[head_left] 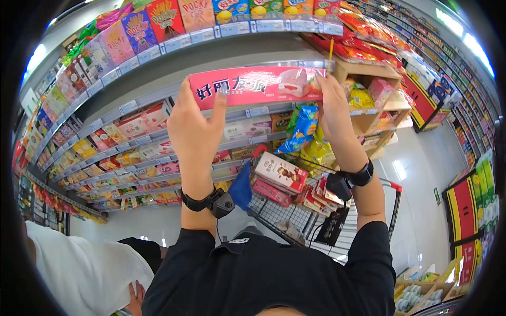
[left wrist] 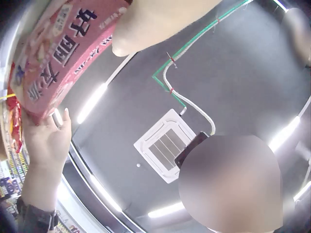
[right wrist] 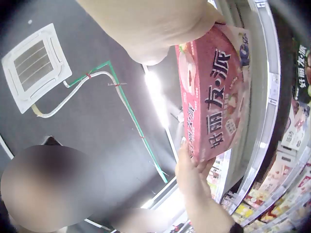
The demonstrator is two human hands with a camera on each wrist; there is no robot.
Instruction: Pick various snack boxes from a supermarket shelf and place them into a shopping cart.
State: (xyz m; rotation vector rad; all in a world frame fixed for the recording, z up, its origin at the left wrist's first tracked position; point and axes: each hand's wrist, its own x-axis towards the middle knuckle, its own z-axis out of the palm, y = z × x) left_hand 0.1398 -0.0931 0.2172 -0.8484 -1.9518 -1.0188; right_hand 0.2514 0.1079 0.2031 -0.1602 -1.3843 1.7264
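A pink box of snack pies (head_left: pixel 253 87) with dark lettering is held up level before the shelves. My left hand (head_left: pixel 197 124) grips its left end, thumb across the near face. At the right end my right hand (head_left: pixel 334 108) holds it, fingers around the corner. In the left wrist view the same box (left wrist: pixel 63 53) tilts at the upper left, with the right hand (left wrist: pixel 46 141) at its lower end. The right wrist view shows the front of the box (right wrist: pixel 218 92) and the left hand (right wrist: pixel 194 177) at its bottom end.
Behind the box, a shelf (head_left: pixel 132 63) carries Pocky boxes, with more boxed snacks on lower tiers. A shopping cart (head_left: pixel 390 210) below holds boxes and chip bags (head_left: pixel 300 131). Someone in a white shirt (head_left: pixel 89 266) stands at left. Wooden display shelving (head_left: pixel 363 68) is at right.
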